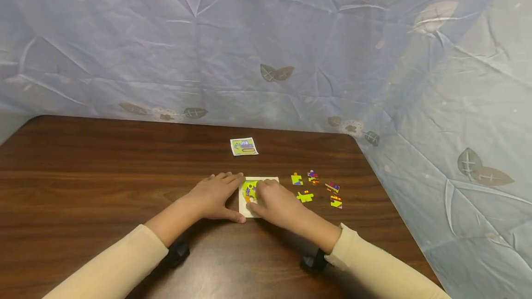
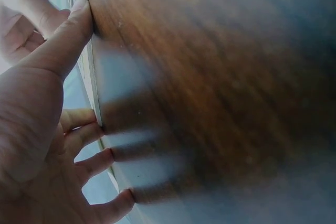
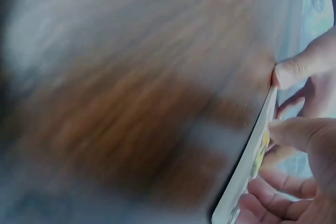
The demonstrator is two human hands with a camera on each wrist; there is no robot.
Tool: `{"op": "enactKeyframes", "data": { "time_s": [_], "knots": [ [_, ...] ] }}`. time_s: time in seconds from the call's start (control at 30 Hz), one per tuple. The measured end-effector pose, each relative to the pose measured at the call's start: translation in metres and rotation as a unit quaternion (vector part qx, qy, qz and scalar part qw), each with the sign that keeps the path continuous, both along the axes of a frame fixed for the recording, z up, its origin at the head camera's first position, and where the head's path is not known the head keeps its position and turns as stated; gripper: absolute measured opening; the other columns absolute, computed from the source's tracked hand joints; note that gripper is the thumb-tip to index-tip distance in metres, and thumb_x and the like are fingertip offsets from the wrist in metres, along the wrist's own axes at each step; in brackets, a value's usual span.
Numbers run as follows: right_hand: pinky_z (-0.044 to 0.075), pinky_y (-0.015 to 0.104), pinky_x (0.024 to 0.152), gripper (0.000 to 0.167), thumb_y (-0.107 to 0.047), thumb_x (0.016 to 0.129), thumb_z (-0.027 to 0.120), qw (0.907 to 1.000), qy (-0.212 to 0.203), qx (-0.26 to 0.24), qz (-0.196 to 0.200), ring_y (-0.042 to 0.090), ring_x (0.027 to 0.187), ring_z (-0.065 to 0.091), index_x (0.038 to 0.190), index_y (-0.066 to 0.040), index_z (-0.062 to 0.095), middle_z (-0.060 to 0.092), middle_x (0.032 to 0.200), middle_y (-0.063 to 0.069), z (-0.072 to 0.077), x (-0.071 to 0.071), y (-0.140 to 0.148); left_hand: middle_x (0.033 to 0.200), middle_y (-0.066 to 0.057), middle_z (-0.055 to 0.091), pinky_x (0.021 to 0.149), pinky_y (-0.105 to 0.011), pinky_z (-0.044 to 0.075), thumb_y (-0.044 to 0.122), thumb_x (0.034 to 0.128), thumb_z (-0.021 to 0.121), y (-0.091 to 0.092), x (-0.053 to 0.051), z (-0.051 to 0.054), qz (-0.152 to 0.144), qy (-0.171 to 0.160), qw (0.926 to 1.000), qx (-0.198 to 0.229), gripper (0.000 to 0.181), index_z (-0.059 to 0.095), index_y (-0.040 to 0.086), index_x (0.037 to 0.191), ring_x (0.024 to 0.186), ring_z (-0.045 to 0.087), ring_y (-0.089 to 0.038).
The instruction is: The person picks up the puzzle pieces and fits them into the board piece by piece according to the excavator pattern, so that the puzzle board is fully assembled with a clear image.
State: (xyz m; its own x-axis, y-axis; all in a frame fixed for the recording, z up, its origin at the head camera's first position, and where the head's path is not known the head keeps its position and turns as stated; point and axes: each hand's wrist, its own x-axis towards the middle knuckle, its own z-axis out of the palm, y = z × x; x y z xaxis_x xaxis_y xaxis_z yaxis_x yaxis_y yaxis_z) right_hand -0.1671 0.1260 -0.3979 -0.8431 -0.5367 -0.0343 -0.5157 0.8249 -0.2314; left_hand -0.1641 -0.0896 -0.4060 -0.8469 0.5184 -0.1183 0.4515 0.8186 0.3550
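A white-framed puzzle board (image 1: 244,211) lies on the table, with green, purple and orange artwork (image 1: 250,188) showing inside it. My left hand (image 1: 216,197) spans its left side, thumb at the near corner; in the left wrist view the spread fingers of that hand (image 2: 37,129) touch the board's edge (image 2: 94,87). Over the board's right part is my right hand (image 1: 280,204), fingers bent down. In the right wrist view, the thumb of that hand (image 3: 310,140) touches the board (image 3: 231,200) near a yellow patch; whether a piece is between its fingers is hidden.
Right of the board lie several loose puzzle pieces, among them a green one (image 1: 305,197), a striped one (image 1: 332,187) and a green-and-red one (image 1: 336,203). A picture card (image 1: 244,146) lies behind the board on the brown table (image 1: 104,174). Patterned cloth (image 1: 232,50) hangs behind.
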Motion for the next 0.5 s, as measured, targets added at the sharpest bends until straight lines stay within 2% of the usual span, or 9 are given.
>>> {"op": "enactKeyframes", "data": {
  "time_s": [0.17,0.27,0.5],
  "knots": [
    [0.058,0.04,0.09,0.034,-0.028,0.095,0.078,0.9983,0.005,-0.024,0.053,0.021,0.103,0.063,0.121,-0.008,0.069,0.067,0.11,0.006,0.001,-0.01,0.01,0.171,-0.011,0.036,0.124,-0.068,0.03,0.071,0.0803,0.077,0.0,-0.002,0.0,0.001,-0.005,1.0,-0.005,0.11,0.037,0.01,0.163,0.157,0.035,-0.041],
    [0.059,0.043,0.09,0.033,-0.025,0.096,0.077,0.9966,0.005,-0.028,0.078,0.022,0.105,0.066,0.126,-0.01,0.071,0.069,0.113,0.007,0.001,-0.014,0.013,0.171,-0.011,0.036,0.125,-0.068,0.029,0.071,0.0805,0.077,0.0,-0.002,0.0,0.0,-0.008,1.0,-0.004,0.11,0.036,0.01,0.163,0.158,0.034,-0.041],
    [0.059,0.038,0.085,0.026,-0.024,0.098,0.076,0.9947,0.015,-0.026,0.098,0.018,0.1,0.069,0.12,-0.011,0.075,0.072,0.11,0.003,0.001,-0.019,0.012,0.172,-0.011,0.035,0.125,-0.069,0.028,0.071,0.0808,0.077,0.0,-0.001,-0.001,0.003,-0.015,0.9999,-0.002,0.111,0.035,0.01,0.163,0.158,0.033,-0.042]
  ]
}}
